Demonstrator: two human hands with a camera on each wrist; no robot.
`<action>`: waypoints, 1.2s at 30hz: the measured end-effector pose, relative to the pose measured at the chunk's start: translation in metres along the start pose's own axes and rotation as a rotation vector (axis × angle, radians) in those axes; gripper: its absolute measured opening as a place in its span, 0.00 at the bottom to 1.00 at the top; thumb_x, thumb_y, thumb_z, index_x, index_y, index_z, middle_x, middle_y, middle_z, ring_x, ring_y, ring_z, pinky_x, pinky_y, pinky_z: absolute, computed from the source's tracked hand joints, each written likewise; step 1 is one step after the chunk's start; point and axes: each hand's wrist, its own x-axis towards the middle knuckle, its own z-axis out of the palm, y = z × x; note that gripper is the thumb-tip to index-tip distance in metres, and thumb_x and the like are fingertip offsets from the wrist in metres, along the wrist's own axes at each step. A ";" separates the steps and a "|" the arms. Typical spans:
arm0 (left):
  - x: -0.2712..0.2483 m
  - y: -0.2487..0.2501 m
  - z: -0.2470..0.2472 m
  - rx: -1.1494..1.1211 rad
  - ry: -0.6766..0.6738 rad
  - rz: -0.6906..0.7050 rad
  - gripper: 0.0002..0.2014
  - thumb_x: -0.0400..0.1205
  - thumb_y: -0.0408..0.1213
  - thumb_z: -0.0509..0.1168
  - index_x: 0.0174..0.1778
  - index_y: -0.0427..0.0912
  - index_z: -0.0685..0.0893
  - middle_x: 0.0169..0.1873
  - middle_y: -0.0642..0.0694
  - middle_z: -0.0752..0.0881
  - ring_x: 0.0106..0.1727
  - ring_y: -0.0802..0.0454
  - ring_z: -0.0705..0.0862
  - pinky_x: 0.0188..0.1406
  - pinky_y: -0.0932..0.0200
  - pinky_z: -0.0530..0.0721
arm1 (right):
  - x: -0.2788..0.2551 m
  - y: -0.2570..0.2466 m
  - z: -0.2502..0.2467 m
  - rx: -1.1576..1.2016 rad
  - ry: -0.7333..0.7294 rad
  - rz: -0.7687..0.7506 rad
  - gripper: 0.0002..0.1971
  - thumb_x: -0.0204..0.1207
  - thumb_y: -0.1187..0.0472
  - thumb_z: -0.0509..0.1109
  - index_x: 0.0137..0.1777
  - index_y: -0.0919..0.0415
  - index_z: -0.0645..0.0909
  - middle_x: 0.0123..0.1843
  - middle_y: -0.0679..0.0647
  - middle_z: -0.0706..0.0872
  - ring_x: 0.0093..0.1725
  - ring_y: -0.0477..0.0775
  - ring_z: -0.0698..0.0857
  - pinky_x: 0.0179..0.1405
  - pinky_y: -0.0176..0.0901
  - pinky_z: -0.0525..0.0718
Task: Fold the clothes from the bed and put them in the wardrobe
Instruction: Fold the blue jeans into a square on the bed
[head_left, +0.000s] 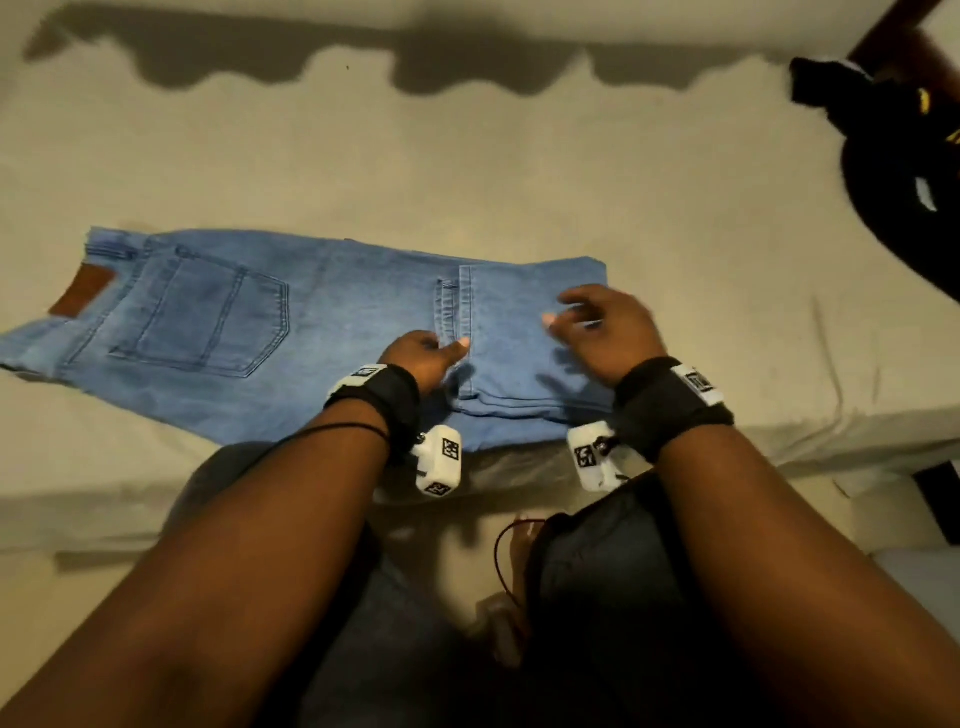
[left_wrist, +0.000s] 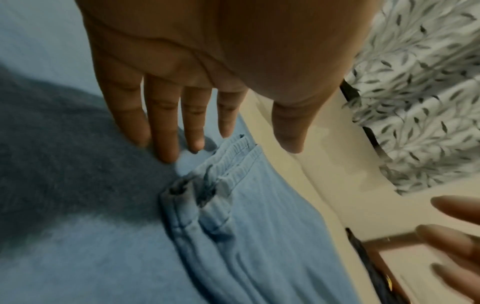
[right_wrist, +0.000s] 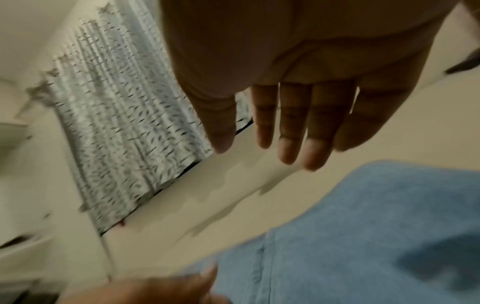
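We see the jeans (head_left: 291, 332) lying flat on the bed (head_left: 519, 171), near its front edge, folded lengthwise w/ the waistband to the left and the back pocket facing up. The leg section is doubled back over the right part, hem approx. at mid-length.

Left hand (head_left: 421, 358): fingers straight, held side by side, tips resting on the denim just left of the hem; thumb out to the right. It grips nothing.

Right hand (head_left: 602, 332): above the doubled leg section, fingers straight and slightly spread, holding nothing. We cannot tell whether it touches the fabric; the wrist view shows a gap below the fingertips (right_wrist: 285, 152).

A black garment (head_left: 893, 171) w/ yellow marks lies at the bed's far right, well apart from the jeans. A leaf-print curtain (left_wrist: 420, 82) hangs beyond the bed
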 end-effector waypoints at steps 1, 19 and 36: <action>0.002 -0.002 0.001 0.089 0.004 0.031 0.32 0.82 0.61 0.69 0.75 0.41 0.80 0.74 0.43 0.82 0.72 0.43 0.81 0.71 0.55 0.76 | 0.004 0.008 -0.004 0.050 0.082 0.069 0.17 0.76 0.50 0.80 0.60 0.58 0.87 0.48 0.54 0.89 0.41 0.45 0.87 0.43 0.32 0.86; 0.033 0.018 0.016 0.193 0.053 -0.017 0.10 0.77 0.43 0.70 0.35 0.41 0.84 0.42 0.40 0.88 0.44 0.41 0.84 0.43 0.55 0.80 | 0.017 0.084 0.013 -0.177 -0.066 0.442 0.27 0.71 0.41 0.80 0.65 0.55 0.83 0.68 0.54 0.85 0.67 0.59 0.84 0.69 0.44 0.79; 0.024 0.020 0.002 0.083 0.121 0.289 0.37 0.76 0.18 0.63 0.79 0.54 0.78 0.75 0.53 0.80 0.74 0.50 0.81 0.67 0.67 0.76 | 0.013 0.081 0.008 -0.161 -0.122 0.525 0.44 0.71 0.48 0.80 0.84 0.57 0.65 0.77 0.58 0.79 0.71 0.64 0.81 0.68 0.48 0.79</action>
